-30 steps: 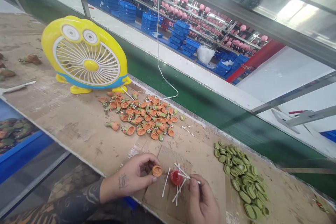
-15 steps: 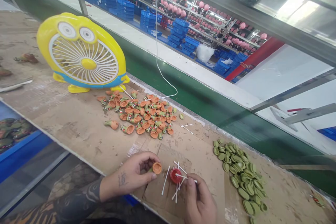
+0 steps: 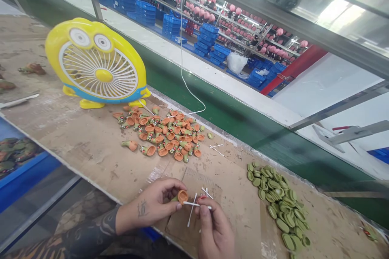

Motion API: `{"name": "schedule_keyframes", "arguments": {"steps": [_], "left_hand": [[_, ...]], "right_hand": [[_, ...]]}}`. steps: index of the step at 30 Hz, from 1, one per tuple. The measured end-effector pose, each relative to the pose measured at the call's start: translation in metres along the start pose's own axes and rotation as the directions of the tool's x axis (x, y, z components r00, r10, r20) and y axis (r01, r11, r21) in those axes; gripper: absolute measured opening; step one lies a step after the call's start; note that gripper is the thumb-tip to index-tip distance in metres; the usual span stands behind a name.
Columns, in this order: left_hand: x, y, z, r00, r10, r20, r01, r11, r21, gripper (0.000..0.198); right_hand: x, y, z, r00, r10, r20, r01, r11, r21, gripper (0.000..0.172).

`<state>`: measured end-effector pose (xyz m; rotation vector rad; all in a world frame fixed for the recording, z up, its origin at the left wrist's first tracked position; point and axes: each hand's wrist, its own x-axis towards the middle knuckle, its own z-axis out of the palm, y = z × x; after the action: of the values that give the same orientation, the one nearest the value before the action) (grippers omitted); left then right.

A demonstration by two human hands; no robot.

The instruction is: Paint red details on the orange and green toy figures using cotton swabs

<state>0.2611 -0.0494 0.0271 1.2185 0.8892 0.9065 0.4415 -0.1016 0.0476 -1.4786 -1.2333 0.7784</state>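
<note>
Between the thumb and fingers of my left hand (image 3: 156, 200) is a small orange and green figurine piece (image 3: 182, 196), its hollow orange cup facing up. My right hand (image 3: 216, 226) pinches a cotton swab (image 3: 196, 205), whose far tip reaches the rim of that cup. Behind my right fingers, a red pot (image 3: 201, 198) is mostly hidden. Loose cotton swabs lie around it, one of them (image 3: 192, 210) between my hands on the cardboard.
A heap of orange and green figurine pieces (image 3: 164, 131) lies beyond my hands. Green oval pieces (image 3: 284, 206) are piled on the right. A yellow fan (image 3: 97, 64) stands at the back left. A blue crate (image 3: 27, 178) sits below the table edge.
My right hand has moved left with the cotton swab, from the red pot to the figurine piece. My left hand stays nearly in place, still holding the piece.
</note>
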Motion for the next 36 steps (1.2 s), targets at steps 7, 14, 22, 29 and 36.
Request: {"name": "schedule_keyframes", "arguments": {"steps": [7,14,22,29,36], "left_hand": [[-0.002,0.002,-0.003,0.997,0.077,0.023,-0.079,0.992,0.095,0.033],[0.0,-0.006,-0.005,0.99,0.132,-0.044,-0.13,0.99,0.048,0.03],[0.0,-0.007,-0.003,0.998,0.046,-0.048,-0.04,0.991,0.13,0.049],[0.001,-0.005,-0.003,0.998,0.058,-0.037,-0.056,0.996,0.069,0.036],[0.001,0.003,-0.004,0.989,0.15,-0.002,-0.148,0.977,0.153,0.042]], "right_hand": [[0.006,-0.001,-0.013,0.993,-0.065,-0.097,0.06,0.997,-0.053,0.034],[0.018,0.007,-0.042,0.998,0.033,-0.048,-0.046,0.948,-0.315,0.042],[0.019,0.018,-0.04,0.999,-0.015,0.039,0.027,0.943,-0.331,0.042],[0.009,-0.001,-0.034,0.986,-0.012,-0.168,-0.011,0.991,-0.131,0.039],[-0.005,-0.008,0.0,0.998,0.028,-0.053,-0.026,0.999,0.044,0.036]]}}
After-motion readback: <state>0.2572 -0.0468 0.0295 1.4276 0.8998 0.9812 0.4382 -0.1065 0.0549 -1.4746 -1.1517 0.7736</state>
